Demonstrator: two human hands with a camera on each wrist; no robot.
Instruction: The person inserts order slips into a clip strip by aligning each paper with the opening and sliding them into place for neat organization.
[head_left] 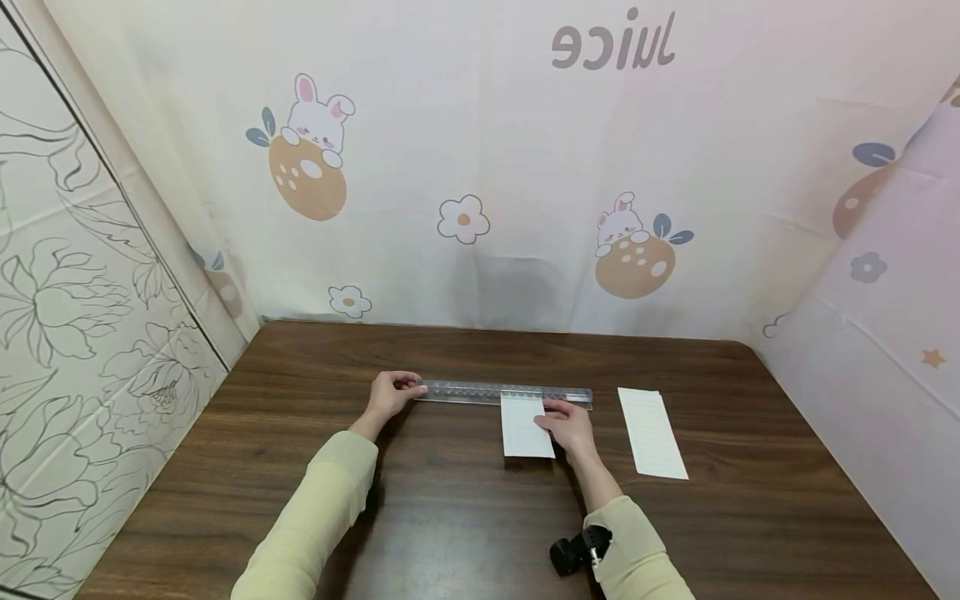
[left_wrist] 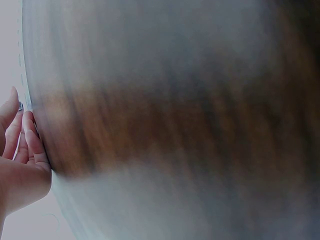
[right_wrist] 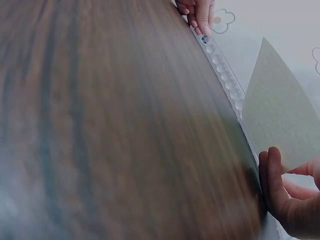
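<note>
A long clear plastic ruler [head_left: 461, 392] with a row of rounded shapes along it lies crosswise on the dark wood table. My left hand [head_left: 387, 396] pinches its left end between thumb and fingers. In the right wrist view a hole shows at that end of the ruler [right_wrist: 220, 65]. A small white sheet of paper [head_left: 527, 429] has its far edge at the ruler and its near edge lifted off the table. My right hand [head_left: 572, 427] pinches the sheet's right side, with fingers close to the ruler. Faint lines mark the paper [right_wrist: 277, 107] in the right wrist view.
Right of my right hand lie white paper strips [head_left: 652, 433], slightly overlapping. The brown table [head_left: 450, 517] ends at a printed curtain [head_left: 465, 275] behind. A black wrist camera [head_left: 573, 554] sits at my right sleeve.
</note>
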